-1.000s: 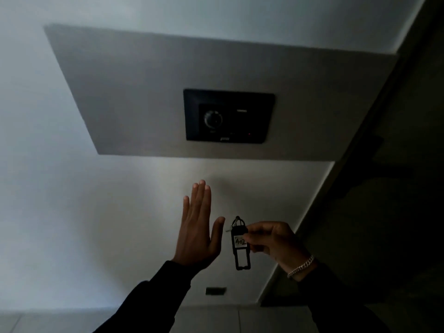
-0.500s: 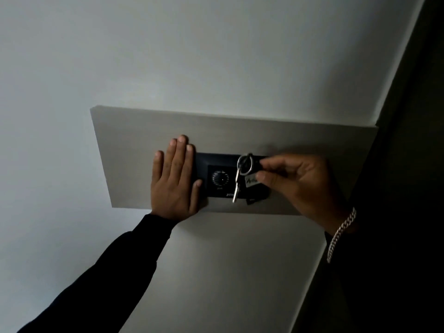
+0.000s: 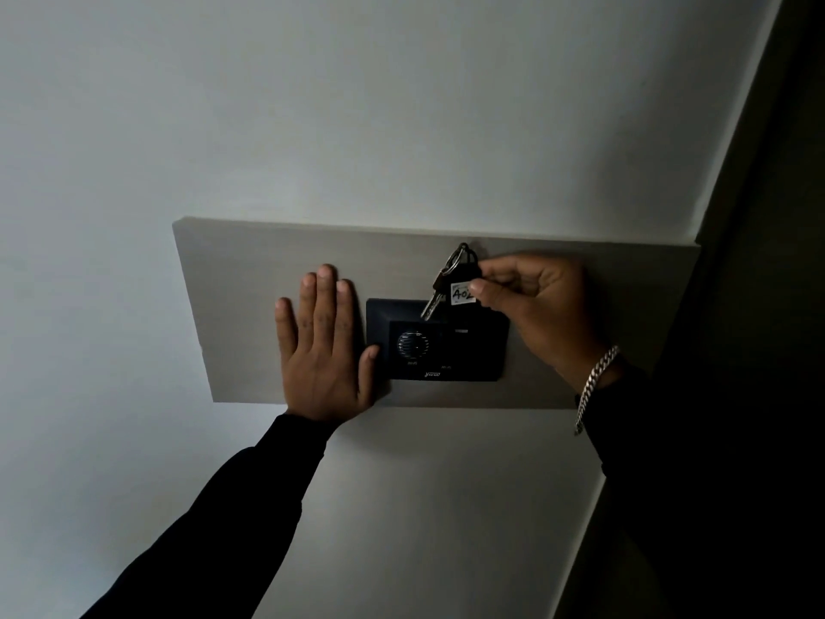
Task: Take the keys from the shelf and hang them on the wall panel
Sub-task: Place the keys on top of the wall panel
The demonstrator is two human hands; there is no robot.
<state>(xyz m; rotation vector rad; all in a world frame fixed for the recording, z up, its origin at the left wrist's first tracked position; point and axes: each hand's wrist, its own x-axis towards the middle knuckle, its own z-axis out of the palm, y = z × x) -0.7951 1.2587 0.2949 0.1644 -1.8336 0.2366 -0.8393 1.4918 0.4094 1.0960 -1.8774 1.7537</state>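
I cannot see any hook behind the key ring (image 3: 460,256), near the upper centre of the wall panel (image 3: 250,279); the ring's top hides it. The right hand (image 3: 535,314) covers the right part of the white tag (image 3: 462,292), so its writing reads only partly. That hand also hides the black plate's (image 3: 473,350) upper right corner. The small print under the dial (image 3: 413,344) is too small for me to read. Both dark sleeves run off the bottom edge, and the right one melts into the dark right side.
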